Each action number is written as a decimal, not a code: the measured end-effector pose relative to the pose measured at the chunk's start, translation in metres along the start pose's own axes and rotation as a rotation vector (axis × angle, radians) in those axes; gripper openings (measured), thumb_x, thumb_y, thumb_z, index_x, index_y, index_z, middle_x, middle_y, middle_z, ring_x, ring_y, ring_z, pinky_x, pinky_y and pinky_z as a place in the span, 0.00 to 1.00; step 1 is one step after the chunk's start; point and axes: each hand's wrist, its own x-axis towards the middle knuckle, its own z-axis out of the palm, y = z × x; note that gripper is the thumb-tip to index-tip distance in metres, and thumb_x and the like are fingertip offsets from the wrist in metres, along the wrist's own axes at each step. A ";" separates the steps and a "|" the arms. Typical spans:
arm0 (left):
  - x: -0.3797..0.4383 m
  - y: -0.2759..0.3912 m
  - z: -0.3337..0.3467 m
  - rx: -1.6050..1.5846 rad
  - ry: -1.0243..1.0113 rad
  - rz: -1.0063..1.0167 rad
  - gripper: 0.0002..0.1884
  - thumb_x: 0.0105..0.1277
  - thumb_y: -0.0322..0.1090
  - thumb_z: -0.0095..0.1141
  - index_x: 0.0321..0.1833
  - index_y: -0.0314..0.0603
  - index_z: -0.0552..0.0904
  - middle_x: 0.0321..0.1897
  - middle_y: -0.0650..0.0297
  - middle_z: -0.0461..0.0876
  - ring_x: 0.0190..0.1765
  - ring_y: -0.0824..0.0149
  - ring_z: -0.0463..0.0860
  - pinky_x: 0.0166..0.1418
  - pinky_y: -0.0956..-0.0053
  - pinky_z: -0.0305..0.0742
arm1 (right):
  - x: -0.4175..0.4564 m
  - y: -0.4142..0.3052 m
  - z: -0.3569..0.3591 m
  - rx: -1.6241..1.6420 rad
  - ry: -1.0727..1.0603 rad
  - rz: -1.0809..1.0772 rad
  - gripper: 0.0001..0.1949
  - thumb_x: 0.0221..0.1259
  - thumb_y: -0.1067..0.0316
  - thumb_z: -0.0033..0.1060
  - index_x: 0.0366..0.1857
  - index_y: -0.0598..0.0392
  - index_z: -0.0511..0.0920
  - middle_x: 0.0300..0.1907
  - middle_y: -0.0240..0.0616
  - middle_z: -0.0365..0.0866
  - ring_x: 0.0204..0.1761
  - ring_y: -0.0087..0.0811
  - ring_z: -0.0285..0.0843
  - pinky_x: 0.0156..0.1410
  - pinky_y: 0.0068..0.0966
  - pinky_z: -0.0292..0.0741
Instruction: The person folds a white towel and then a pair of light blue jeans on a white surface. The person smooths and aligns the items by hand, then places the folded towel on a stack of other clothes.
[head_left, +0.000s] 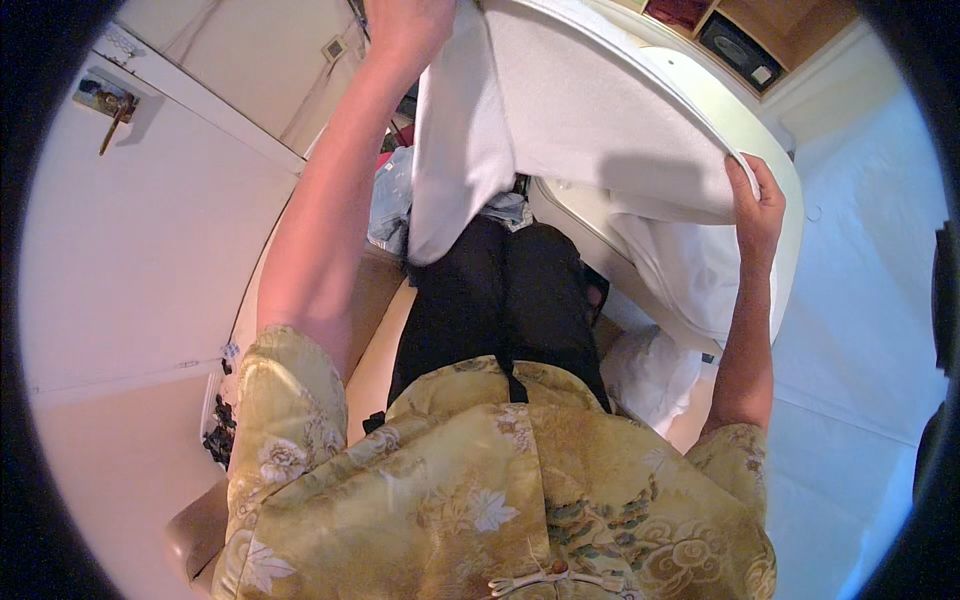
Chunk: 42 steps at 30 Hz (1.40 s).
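Observation:
A large white cloth (570, 97) is stretched up and across in front of me, its left part hanging in a fold down to my knees. My right hand (759, 195) pinches its edge between thumb and fingers at the right. At the top of the view is my left hand (412, 22), beside the cloth's upper left part; its fingers are cut off by the picture's rim, so its grip is hidden. Another part of white fabric (686, 262) lies over the pale rounded table (784, 277) below my right hand.
Light blue denim (391, 199) lies beyond my left knee. A white door with a metal handle (112, 112) stands at the left. Wooden shelves (799, 34) with a dark box are at the upper right. White fabric (652, 375) hangs low beside my right thigh.

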 end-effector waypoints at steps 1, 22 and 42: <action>0.008 0.008 0.001 -0.048 0.044 0.025 0.18 0.60 0.21 0.50 0.53 0.36 0.82 0.42 0.41 0.86 0.49 0.40 0.85 0.53 0.55 0.78 | 0.001 0.000 0.000 0.004 0.022 -0.024 0.12 0.71 0.63 0.67 0.48 0.60 0.85 0.43 0.32 0.86 0.48 0.24 0.79 0.59 0.21 0.72; -0.108 -0.118 0.111 0.169 -0.649 -0.054 0.11 0.59 0.27 0.60 0.45 0.42 0.80 0.44 0.48 0.86 0.50 0.45 0.87 0.52 0.53 0.80 | -0.009 -0.017 0.050 -0.282 -0.759 -0.077 0.13 0.63 0.60 0.69 0.47 0.53 0.83 0.41 0.43 0.79 0.42 0.43 0.81 0.49 0.39 0.78; -0.062 -0.205 0.120 -0.205 -0.005 -0.582 0.14 0.64 0.25 0.53 0.52 0.36 0.77 0.42 0.45 0.86 0.44 0.44 0.88 0.50 0.53 0.82 | 0.230 0.041 0.178 -0.288 -0.077 0.076 0.20 0.67 0.59 0.67 0.56 0.62 0.80 0.39 0.47 0.88 0.43 0.40 0.88 0.51 0.36 0.83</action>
